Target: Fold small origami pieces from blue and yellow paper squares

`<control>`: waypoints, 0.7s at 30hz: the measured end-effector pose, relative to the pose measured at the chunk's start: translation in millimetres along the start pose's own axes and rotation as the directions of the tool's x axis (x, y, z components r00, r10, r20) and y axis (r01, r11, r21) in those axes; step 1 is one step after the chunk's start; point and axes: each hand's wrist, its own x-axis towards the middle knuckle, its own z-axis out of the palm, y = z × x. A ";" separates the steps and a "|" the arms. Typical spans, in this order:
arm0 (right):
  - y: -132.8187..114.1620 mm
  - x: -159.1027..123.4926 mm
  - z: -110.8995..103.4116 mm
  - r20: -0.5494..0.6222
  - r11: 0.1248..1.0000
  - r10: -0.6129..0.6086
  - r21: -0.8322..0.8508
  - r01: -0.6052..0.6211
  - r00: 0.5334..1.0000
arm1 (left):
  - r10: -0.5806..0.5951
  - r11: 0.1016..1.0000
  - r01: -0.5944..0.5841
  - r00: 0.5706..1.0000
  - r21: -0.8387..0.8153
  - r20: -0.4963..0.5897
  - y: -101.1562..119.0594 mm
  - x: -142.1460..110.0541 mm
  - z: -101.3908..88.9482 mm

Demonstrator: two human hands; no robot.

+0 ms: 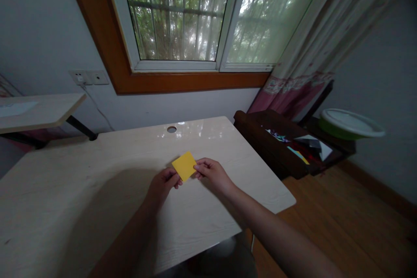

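A small square sheet of yellow paper [184,166] is held just over the pale wood-grain table [124,208], turned so that one corner points away from me. My left hand [163,183] pinches its lower left edge between thumb and fingers. On the right side, my right hand [212,172] grips the opposite corner, thumb on top and fingers curled underneath. The paper looks flat, with no crease that I can make out. Parts of the fingers are hidden beneath it.
A round cable hole [171,129] lies near the table's back edge. At left stands a raised shelf [42,110] on black supports. Beyond the right edge, a dark wooden bench [260,147] bears paper pieces [314,145], with a green basin [350,124] behind.
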 end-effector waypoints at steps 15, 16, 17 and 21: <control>-28.9 -2.3 -68.6 -0.258 0.960 -0.215 -0.234 0.155 0.942 | -0.021 0.969 0.070 0.979 0.237 -0.204 -6.1 -0.1 -7.8; -40.6 -3.6 -90.8 -0.327 0.938 -0.274 -0.297 0.178 0.904 | -0.024 0.963 0.076 0.980 0.259 -0.198 -6.6 -0.4 -8.8; -53.3 -6.1 -115.2 -0.410 0.909 -0.346 -0.370 0.193 0.844 | -0.027 0.956 0.082 0.981 0.283 -0.192 -6.9 -0.6 -9.2; -103.7 -27.6 -208.2 -0.651 0.818 -0.520 -0.565 0.104 0.553 | -0.019 0.928 0.079 0.986 0.364 -0.165 -7.4 -1.1 -7.1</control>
